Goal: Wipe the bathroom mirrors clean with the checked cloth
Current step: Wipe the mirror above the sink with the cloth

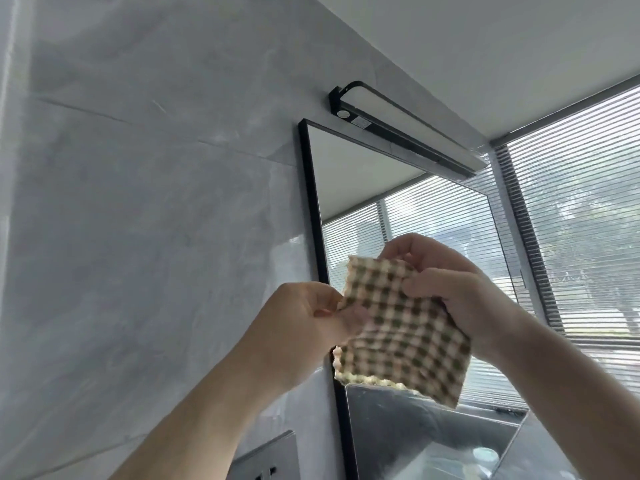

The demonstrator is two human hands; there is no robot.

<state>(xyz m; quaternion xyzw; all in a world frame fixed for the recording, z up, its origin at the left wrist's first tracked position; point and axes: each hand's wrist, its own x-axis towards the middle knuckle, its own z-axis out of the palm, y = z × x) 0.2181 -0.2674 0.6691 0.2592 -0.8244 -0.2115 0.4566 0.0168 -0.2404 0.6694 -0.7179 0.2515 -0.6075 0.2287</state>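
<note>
— Both hands are on the checked cloth (401,327), held up in the air in front of the black-framed mirror (363,174), over its lower left part. Which step is this, would you say?

— Getting the cloth ready, I think, not wiping yet. The left hand (304,327) pinches the cloth's left edge between thumb and fingers, just in front of the mirror's left frame. The right hand (446,289) has its fingers curled round the upper right corner, thumb pressed on the front of the fabric. The cloth hangs between them, fairly flat, its lower edge loose.

— Is it touching the glass?

— I cannot tell for certain. It looks held off the mirror, since both hands grip edges and neither presses a palm against the glass.

— So what does the next move call for?

— My guess: fold or bunch the cloth into one hand so there is a pad to press with, then lay it flat on the glass. The top of the mirror, just under the bar light (408,129), would be a sensible start, working downward.

— Anything beside the mirror to mind?

— A wall socket (266,462) sits left of the mirror's lower frame on the grey marbled wall (156,202), and a window with slatted blinds (581,202) stands to the mirror's right. Strokes should stay inside the frame.
</note>
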